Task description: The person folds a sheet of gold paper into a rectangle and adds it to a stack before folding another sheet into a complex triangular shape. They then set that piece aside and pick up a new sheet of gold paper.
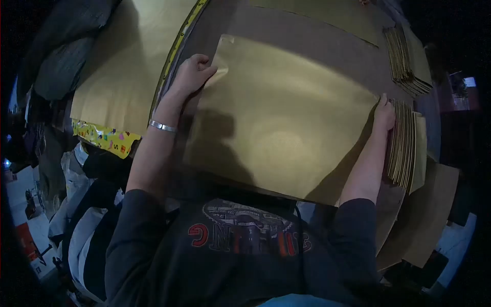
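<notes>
A large sheet of brown kraft paper [286,123] lies spread in front of me, with shadows falling across its lower half. At its upper left edge, my left hand [194,74] has its fingers closed on the paper, which creases there. My right hand [384,113] pinches the sheet's right edge between thumb and fingers. Close beside that hand stands a stack of folded brown paper pieces [401,146]. A silver bracelet [162,126] circles my left wrist.
Another folded brown stack [406,61] sits at the upper right. To the left lie large kraft sheets [115,66] over yellow patterned paper [105,138]. A yellow printed strip [179,46] borders the brown work surface [307,25]. Cardboard [424,215] hangs at the lower right.
</notes>
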The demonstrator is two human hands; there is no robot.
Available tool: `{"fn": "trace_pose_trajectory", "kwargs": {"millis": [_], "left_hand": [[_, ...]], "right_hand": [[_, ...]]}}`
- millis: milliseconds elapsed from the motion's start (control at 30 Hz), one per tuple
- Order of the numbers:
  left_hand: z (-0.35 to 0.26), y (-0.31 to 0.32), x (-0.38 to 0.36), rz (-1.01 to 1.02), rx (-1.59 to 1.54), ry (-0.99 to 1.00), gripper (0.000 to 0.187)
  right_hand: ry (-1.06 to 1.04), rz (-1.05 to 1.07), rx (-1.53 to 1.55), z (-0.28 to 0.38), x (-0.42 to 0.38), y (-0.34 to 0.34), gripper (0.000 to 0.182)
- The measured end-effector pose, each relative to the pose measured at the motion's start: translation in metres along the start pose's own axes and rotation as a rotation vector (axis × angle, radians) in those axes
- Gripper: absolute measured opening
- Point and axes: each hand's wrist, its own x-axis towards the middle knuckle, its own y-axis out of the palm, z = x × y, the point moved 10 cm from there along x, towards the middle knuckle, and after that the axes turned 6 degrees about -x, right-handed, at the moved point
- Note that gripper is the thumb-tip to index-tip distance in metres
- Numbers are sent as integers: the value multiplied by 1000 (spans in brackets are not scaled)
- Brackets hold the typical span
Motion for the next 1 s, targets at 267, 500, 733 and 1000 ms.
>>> {"fn": "trace_pose_trajectory", "kwargs": {"millis": [267,500,733,1000], "left_hand": [[10,2,7,-134,93,-50,38],[6,-4,5,-209,193,-52,36],[8,0,-16,8,158,89,57],[11,4,-25,8,77,78,37]], "right_hand": [[-178,133,173,-57,-5,14,62],[-311,153,290,-98,-75,24,45],[-300,71,154,-94,-75,19,43],[-232,83,94,-89,-76,13,46]]}}
